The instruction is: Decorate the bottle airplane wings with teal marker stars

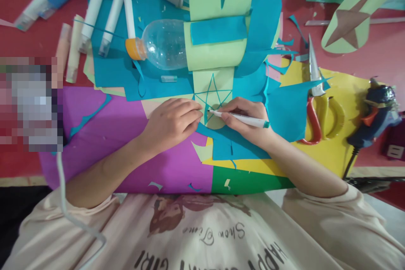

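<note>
My right hand [248, 120] grips a white marker pen [242, 119] with a teal end, its tip on a drawn star. The star outline [212, 93] is in teal lines on a light green paper strip [199, 78] with a rounded near end. My left hand [177, 120] rests at the strip's left edge, fingers together and bent; what lies under the fingertips is hidden. Just beyond, a clear plastic bottle [164, 44] with an orange cap [135, 49] lies on its side, wrapped in light green paper [218, 57] with a blue paper band [218, 30].
Several white markers [111, 21] lie at the back left. Scissors [316, 93] with red and yellow handles and a blue glue gun [375, 114] lie at the right. Blue paper [284, 109], purple paper [104, 135] and scraps cover the table. A white cable [61, 185] runs at the left.
</note>
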`<state>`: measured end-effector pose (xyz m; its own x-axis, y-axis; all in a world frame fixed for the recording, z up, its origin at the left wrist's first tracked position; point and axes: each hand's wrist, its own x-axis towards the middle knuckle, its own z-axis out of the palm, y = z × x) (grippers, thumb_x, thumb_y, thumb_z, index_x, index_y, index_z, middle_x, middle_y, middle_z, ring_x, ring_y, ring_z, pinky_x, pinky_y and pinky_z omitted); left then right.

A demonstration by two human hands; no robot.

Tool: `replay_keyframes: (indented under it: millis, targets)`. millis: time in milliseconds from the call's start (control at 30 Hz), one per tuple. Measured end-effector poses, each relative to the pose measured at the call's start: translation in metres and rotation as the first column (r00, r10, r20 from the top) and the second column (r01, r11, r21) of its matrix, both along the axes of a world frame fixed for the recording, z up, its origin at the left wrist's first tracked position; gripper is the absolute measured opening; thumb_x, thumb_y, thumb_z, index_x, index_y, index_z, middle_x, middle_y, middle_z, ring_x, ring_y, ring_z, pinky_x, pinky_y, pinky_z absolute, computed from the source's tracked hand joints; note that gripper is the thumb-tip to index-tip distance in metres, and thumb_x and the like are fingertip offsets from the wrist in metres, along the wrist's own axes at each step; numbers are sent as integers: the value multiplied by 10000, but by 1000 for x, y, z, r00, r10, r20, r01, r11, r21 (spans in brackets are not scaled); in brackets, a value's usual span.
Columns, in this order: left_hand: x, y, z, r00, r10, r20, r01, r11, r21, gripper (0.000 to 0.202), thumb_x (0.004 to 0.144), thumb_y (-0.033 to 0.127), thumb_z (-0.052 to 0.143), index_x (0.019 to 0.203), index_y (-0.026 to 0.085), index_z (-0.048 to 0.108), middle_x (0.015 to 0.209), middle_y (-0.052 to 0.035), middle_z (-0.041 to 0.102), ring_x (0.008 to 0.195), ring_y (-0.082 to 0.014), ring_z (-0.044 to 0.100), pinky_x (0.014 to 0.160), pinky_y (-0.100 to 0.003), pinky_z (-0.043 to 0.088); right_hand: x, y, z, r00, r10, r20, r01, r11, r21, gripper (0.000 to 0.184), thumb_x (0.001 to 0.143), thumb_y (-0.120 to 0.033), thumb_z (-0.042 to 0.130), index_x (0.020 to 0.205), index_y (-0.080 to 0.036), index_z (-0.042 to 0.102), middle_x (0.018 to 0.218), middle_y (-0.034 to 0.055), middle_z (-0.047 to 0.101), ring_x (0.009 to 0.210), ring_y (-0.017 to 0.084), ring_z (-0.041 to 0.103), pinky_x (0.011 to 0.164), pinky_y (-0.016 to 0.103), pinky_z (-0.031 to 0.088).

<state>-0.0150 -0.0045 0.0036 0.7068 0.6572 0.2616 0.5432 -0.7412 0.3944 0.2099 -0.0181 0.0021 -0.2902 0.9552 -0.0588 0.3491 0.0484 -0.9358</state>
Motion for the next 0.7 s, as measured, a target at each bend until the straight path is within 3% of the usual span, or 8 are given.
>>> replay_keyframes:
  millis: [333, 533, 700]
  targets:
    - [0, 0, 0, 1000, -1, 11, 0, 999, 48, 208, 982, 144, 499, 913, 156, 694, 994, -72, 752, 957, -216, 712, 833, -348, 562, 2, 1, 1, 996, 86, -23, -85, 996, 18, 284, 877, -403, 612, 742, -161, 679, 678, 22, 699, 558, 91, 565, 506, 218, 410]
    - [1, 0, 1, 1000, -1, 5, 1, 999, 39, 207, 980, 143, 498, 917, 167, 694, 1002, -68, 755, 969, -212, 713, 840, -345, 564, 0, -1, -1, 998, -57, -15, 57, 998, 32, 300, 862, -429, 630, 727, -162, 657, 620, 7, 667, 514, 83, 536, 455, 211, 378]
    - [0, 1, 0, 1000, -2, 10, 1, 1000, 30, 210, 979, 144, 500, 913, 164, 698, 999, -70, 755, 967, -214, 713, 840, -349, 566, 0, -2, -3, 997, -69, -46, 70, 997, 14, 305, 867, -442, 624, 742, -164, 639, 598, -4, 645, 508, 83, 538, 451, 209, 384]
